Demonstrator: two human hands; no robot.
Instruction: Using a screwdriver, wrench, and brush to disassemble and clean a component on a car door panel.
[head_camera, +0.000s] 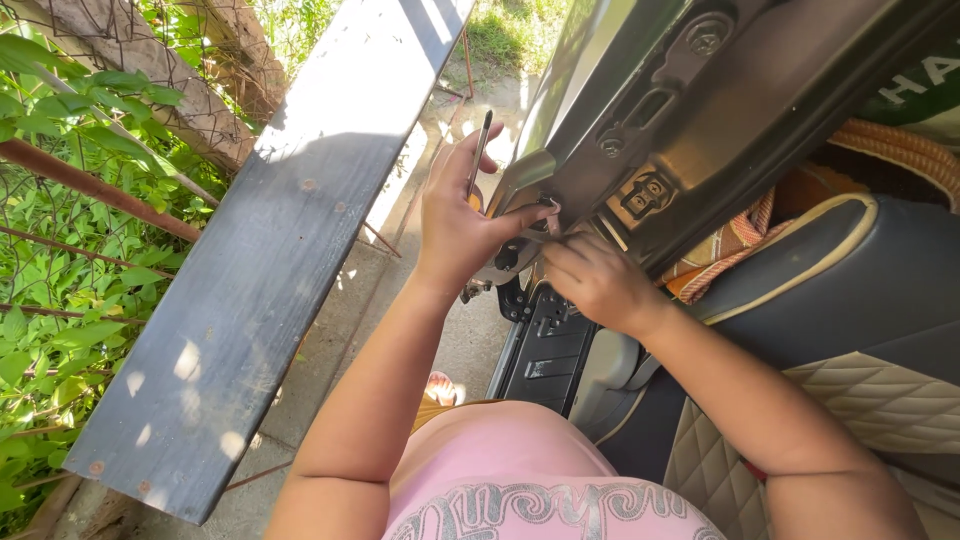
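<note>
While both arms reach forward from the pink shirt (530, 470), the two hands meet at the edge of an open vehicle door (700, 120). The left hand (462, 215) is raised, and its fingers (500, 222) are curled together; a thin dark tool (481, 150) stands up between them, with its long shaft pointing away above the knuckles. The thumb and the forefinger of this hand come to a point at a small metal part (548, 205) on the door edge, and they seem to pinch or press it, but the exact contact is too small to tell. The right hand (595, 280) lies just below and to the right of those fingertips. Its fingers (565, 250) are bent and pressed together, with the tips against the same place on the door edge; what they hold, if anything, is hidden.

Just beyond the fingers of both hands, the door latch (645, 192) sits in the dark panel. Below the right hand is a black sill plate (545, 350), and to its right a quilted seat (850, 390). Left of the left hand, well apart, a grey plank (270, 250) leans beside green leaves (60, 200).
</note>
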